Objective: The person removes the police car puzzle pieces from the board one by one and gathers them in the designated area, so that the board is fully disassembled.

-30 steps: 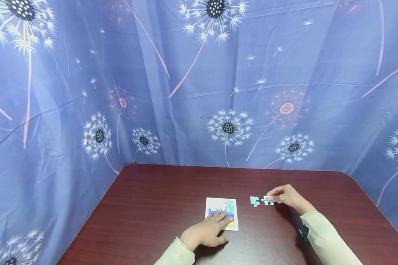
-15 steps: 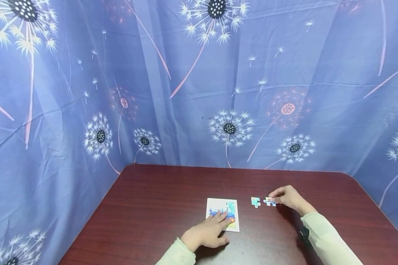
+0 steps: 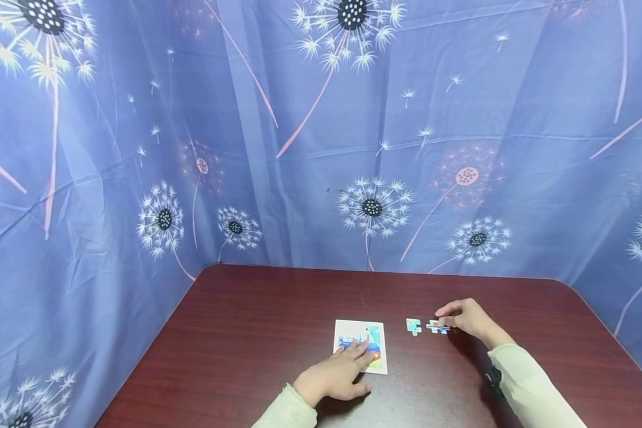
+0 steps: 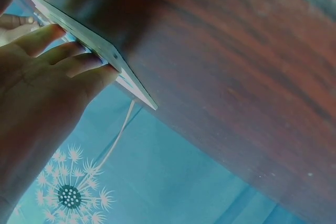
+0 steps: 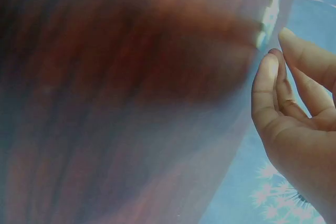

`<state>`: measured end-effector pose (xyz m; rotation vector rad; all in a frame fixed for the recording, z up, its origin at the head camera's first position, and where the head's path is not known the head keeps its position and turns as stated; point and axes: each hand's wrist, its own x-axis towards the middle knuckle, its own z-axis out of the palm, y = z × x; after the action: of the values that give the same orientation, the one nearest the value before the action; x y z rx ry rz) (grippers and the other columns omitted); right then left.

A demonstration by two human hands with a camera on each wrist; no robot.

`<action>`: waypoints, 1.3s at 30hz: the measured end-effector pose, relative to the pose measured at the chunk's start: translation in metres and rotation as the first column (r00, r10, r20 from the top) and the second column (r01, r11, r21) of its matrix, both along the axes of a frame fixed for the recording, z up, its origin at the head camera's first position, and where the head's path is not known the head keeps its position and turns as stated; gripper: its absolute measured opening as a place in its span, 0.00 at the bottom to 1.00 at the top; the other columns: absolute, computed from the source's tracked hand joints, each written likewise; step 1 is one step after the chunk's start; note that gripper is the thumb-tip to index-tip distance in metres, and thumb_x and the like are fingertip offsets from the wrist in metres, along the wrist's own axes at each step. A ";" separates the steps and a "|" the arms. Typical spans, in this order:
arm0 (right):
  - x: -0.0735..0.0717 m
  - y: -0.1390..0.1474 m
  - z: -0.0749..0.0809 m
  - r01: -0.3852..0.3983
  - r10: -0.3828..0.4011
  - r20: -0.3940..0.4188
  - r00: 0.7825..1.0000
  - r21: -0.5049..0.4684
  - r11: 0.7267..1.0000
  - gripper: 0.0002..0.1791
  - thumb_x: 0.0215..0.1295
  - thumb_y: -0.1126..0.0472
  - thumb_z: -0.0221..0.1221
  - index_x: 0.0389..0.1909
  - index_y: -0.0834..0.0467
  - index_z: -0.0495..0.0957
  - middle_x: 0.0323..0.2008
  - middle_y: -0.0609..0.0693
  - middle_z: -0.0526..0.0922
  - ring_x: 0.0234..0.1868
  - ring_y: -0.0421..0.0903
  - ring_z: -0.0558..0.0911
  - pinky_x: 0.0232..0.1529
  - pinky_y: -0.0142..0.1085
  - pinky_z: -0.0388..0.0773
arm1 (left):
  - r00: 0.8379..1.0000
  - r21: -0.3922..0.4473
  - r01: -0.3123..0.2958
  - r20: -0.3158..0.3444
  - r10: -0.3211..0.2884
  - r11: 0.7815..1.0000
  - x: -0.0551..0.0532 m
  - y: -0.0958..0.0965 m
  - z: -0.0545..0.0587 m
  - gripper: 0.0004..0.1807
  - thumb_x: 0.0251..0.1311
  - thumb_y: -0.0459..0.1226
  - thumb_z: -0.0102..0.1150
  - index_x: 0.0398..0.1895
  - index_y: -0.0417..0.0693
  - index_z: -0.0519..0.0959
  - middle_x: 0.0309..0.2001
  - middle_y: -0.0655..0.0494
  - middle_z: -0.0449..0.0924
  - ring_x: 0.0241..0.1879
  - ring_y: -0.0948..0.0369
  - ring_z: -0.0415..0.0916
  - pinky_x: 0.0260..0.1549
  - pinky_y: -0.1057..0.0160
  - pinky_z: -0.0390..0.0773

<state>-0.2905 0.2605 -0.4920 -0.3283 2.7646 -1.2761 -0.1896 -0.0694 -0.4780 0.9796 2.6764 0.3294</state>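
Observation:
My left hand (image 3: 334, 374) rests with spread fingers on a square white-bordered puzzle board (image 3: 348, 327) that bears a colourful picture. Its fingertips lie over the board's middle and hide part of the picture; the left wrist view shows them on the board (image 4: 113, 53) nearly edge-on. To the right, my right hand (image 3: 471, 321) hovers at a puzzle piece (image 3: 438, 327) with red and blue print. In the right wrist view a gap shows between thumb and fingers, with the piece (image 5: 270, 17) just beyond the tips. A second, light-blue puzzle piece (image 3: 414, 326) lies left of it.
Everything lies on a dark red-brown wooden table (image 3: 257, 321) with rounded far corners. A blue curtain (image 3: 310, 208) with dandelion print hangs behind it and along its sides. A dark band (image 3: 494, 377) shows at the right sleeve.
My right fingers have drawn back a little from the red-and-blue puzzle piece, so more of it shows. The left hand stays on the board. The head view has shifted slightly.

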 end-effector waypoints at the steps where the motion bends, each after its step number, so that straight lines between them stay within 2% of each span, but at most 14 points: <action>1: 0.000 -0.001 0.002 0.005 -0.005 -0.002 1.000 -0.002 1.000 0.07 0.56 0.71 0.64 0.36 0.70 0.83 0.31 0.57 0.85 0.25 0.42 0.76 0.25 0.33 0.74 | 1.000 0.000 0.001 0.000 -0.001 1.000 0.000 0.000 0.000 0.35 0.64 0.50 0.53 0.73 0.50 0.60 0.74 0.49 0.52 0.73 0.51 0.49 0.68 0.50 0.57; 6: -0.001 -0.012 0.013 -0.043 0.043 -0.069 0.997 -0.001 0.999 0.10 0.58 0.69 0.64 0.41 0.69 0.83 0.34 0.57 0.85 0.33 0.45 0.80 0.30 0.31 0.76 | 1.000 0.002 -0.001 -0.005 0.001 1.000 -0.001 -0.001 0.000 0.35 0.64 0.50 0.53 0.73 0.50 0.60 0.74 0.49 0.53 0.73 0.51 0.49 0.68 0.50 0.57; 9: -0.002 -0.023 0.017 -0.112 0.108 -0.116 0.987 -0.030 0.993 0.12 0.58 0.69 0.64 0.42 0.70 0.82 0.34 0.58 0.85 0.36 0.48 0.82 0.32 0.32 0.78 | 1.000 0.005 -0.003 -0.003 0.003 1.000 -0.001 -0.001 -0.002 0.35 0.64 0.50 0.53 0.73 0.49 0.60 0.74 0.49 0.53 0.73 0.50 0.49 0.68 0.50 0.57; 12: -0.003 -0.036 0.019 -0.159 0.151 -0.094 0.984 -0.080 0.984 0.13 0.60 0.67 0.63 0.44 0.70 0.81 0.36 0.59 0.85 0.34 0.46 0.82 0.30 0.32 0.79 | 1.000 0.008 -0.006 0.006 0.006 1.000 -0.002 0.000 -0.003 0.35 0.64 0.49 0.54 0.73 0.49 0.61 0.74 0.49 0.53 0.73 0.50 0.49 0.68 0.49 0.56; 16: -0.004 -0.057 0.020 -0.227 0.218 -0.082 0.972 -0.116 0.967 0.14 0.62 0.66 0.62 0.46 0.70 0.80 0.39 0.61 0.84 0.37 0.45 0.83 0.34 0.31 0.79 | 1.000 -0.004 -0.006 -0.005 0.006 1.000 -0.002 0.001 -0.003 0.35 0.64 0.49 0.54 0.73 0.50 0.61 0.74 0.50 0.53 0.73 0.50 0.50 0.68 0.50 0.57; 19: -0.005 -0.073 0.019 -0.292 0.281 -0.096 0.955 -0.124 0.948 0.14 0.62 0.66 0.62 0.46 0.69 0.81 0.41 0.63 0.83 0.41 0.48 0.83 0.39 0.30 0.79 | 1.000 -0.010 -0.003 -0.021 0.003 1.000 -0.002 0.002 -0.002 0.35 0.63 0.50 0.54 0.72 0.51 0.61 0.74 0.51 0.54 0.73 0.51 0.51 0.67 0.51 0.58; 23: -0.005 -0.093 0.014 -0.356 0.350 -0.069 0.934 -0.134 0.925 0.14 0.62 0.65 0.62 0.46 0.68 0.81 0.43 0.62 0.83 0.43 0.51 0.83 0.42 0.31 0.79 | 0.999 -0.012 0.002 -0.038 -0.003 1.000 -0.001 0.002 0.001 0.35 0.63 0.50 0.55 0.72 0.51 0.62 0.73 0.51 0.55 0.72 0.52 0.52 0.67 0.51 0.59; 26: -0.004 -0.104 0.011 -0.386 0.382 -0.053 0.923 -0.113 0.916 0.14 0.62 0.66 0.62 0.46 0.67 0.82 0.42 0.60 0.83 0.43 0.51 0.82 0.41 0.30 0.77 | 0.999 -0.012 0.006 -0.041 -0.006 1.000 -0.001 0.002 0.001 0.35 0.63 0.50 0.55 0.72 0.51 0.63 0.73 0.50 0.56 0.72 0.51 0.53 0.66 0.51 0.60; 32: -0.002 -0.117 0.005 -0.431 0.429 -0.044 0.902 -0.111 0.895 0.12 0.59 0.70 0.62 0.44 0.67 0.83 0.38 0.58 0.81 0.37 0.49 0.79 0.32 0.32 0.77 | 0.999 -0.012 0.014 -0.032 -0.015 1.000 -0.001 0.002 0.001 0.35 0.63 0.50 0.54 0.72 0.50 0.62 0.73 0.50 0.55 0.72 0.50 0.52 0.66 0.50 0.60; 35: -0.001 -0.120 0.004 -0.446 0.445 -0.031 0.895 -0.119 0.887 0.12 0.57 0.72 0.63 0.43 0.68 0.83 0.38 0.59 0.80 0.39 0.53 0.79 0.36 0.34 0.79 | 1.000 -0.012 0.012 -0.021 -0.013 1.000 -0.002 0.001 -0.001 0.35 0.64 0.50 0.54 0.72 0.49 0.62 0.74 0.50 0.54 0.72 0.51 0.51 0.67 0.49 0.59; 39: 0.000 -0.122 0.004 -0.441 0.443 0.003 0.897 -0.083 0.894 0.12 0.55 0.72 0.65 0.42 0.64 0.85 0.38 0.56 0.79 0.41 0.53 0.76 0.43 0.38 0.77 | 1.000 -0.011 0.012 -0.011 -0.012 1.000 -0.002 0.000 -0.002 0.35 0.64 0.50 0.54 0.72 0.49 0.61 0.74 0.49 0.54 0.72 0.50 0.51 0.67 0.48 0.59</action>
<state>-0.2901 0.1386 -0.4884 -0.8854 2.4184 -1.2532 -0.1913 -0.0691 -0.4795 0.9974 2.6785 0.3077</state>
